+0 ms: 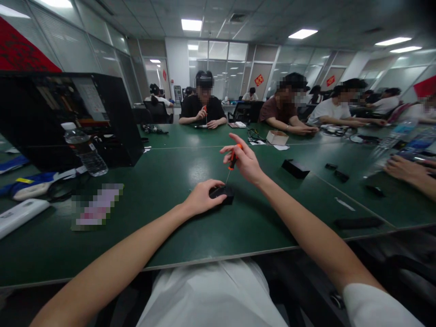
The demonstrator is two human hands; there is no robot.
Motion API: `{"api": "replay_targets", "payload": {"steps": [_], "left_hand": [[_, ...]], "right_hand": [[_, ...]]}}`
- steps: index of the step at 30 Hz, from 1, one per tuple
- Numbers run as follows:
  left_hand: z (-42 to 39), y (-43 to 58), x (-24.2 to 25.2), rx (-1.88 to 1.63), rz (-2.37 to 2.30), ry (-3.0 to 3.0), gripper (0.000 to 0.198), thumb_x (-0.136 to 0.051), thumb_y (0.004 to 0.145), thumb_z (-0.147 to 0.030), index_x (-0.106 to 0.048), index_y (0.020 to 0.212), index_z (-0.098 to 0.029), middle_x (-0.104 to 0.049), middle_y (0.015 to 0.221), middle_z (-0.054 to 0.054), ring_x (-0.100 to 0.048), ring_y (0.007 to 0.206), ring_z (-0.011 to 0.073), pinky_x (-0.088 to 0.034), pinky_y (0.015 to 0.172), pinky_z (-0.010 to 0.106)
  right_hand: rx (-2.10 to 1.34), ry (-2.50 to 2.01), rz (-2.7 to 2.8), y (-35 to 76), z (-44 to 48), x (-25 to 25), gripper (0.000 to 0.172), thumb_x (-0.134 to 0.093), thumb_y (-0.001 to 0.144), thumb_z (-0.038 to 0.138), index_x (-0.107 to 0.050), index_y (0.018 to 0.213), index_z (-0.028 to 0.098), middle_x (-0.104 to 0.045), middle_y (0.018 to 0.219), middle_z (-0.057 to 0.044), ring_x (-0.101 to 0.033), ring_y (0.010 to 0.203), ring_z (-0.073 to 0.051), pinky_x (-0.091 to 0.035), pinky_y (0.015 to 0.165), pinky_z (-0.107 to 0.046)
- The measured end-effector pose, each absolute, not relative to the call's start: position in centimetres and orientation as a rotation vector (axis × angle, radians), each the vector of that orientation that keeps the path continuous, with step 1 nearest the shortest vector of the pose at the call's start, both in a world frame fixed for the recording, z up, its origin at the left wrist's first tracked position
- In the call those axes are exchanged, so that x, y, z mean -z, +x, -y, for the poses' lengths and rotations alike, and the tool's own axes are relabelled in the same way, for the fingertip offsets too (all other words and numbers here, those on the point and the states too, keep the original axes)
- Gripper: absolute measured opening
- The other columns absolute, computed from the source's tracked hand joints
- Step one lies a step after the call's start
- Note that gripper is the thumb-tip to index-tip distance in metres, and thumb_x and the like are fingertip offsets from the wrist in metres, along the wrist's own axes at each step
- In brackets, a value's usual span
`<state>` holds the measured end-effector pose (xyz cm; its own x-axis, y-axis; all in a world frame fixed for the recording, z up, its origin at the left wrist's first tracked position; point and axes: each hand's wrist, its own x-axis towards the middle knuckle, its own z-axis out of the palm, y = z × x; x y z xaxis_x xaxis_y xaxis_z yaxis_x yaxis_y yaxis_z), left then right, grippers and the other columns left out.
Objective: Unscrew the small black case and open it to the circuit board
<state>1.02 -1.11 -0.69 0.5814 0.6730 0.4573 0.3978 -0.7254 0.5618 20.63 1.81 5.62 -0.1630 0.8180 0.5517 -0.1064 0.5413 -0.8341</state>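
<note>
My left hand [203, 197] rests on the green table [163, 227] and grips a small black device [223, 193], holding it down. My right hand [244, 160] is above it, fingers pinched round a small screwdriver [232, 161] with an orange and black handle. The screwdriver stands nearly upright with its thin tip down on the black device. Part of the device is hidden under my left fingers.
A black open computer case [68, 118] and a water bottle [85, 150] stand at the left. Small black parts [295, 168] and a small cardboard box [277, 137] lie to the right. Other people sit across the table; another person's hand [405, 169] is at the right edge.
</note>
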Motion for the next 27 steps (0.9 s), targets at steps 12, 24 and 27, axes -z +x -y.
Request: {"api": "replay_targets", "payload": {"steps": [12,24,27], "left_hand": [[1.8,1.0,0.4,-0.931,-0.891,2.554,0.033,-0.064,0.090,-0.033,-0.067,0.120,-0.017,-0.072,0.114,0.010,-0.069,0.102,0.0251,-0.054,0.093,0.038],[1.9,0.8,0.3,-0.880,-0.876,2.628,0.036,-0.061,0.093,-0.037,-0.067,0.123,-0.018,-0.072,0.111,0.009,-0.069,0.096,0.0237,-0.053,0.086,0.034],[1.7,0.7,0.4,-0.853,-0.884,2.651,0.037,-0.060,0.094,-0.038,-0.066,0.124,-0.018,-0.072,0.114,0.009,-0.068,0.098,0.0237,-0.052,0.087,0.033]], "right_hand": [[-1.136,-0.543,1.368,20.2,-1.6,-5.5,0.042,-0.063,0.083,0.053,-0.049,0.116,0.031,-0.056,0.090,0.003,-0.054,0.066,-0.012,-0.049,0.066,-0.029],[-1.416,-0.417,1.143,19.5,-0.2,-5.7,0.059,-0.060,0.082,0.080,-0.040,0.077,0.025,-0.022,0.054,0.009,-0.014,0.045,-0.009,-0.020,0.042,-0.021],[-1.506,-0.312,1.129,19.9,-0.5,-6.0,0.056,-0.061,0.086,0.074,-0.045,0.072,0.022,-0.031,0.058,0.007,-0.026,0.049,-0.009,-0.034,0.049,-0.021]]}}
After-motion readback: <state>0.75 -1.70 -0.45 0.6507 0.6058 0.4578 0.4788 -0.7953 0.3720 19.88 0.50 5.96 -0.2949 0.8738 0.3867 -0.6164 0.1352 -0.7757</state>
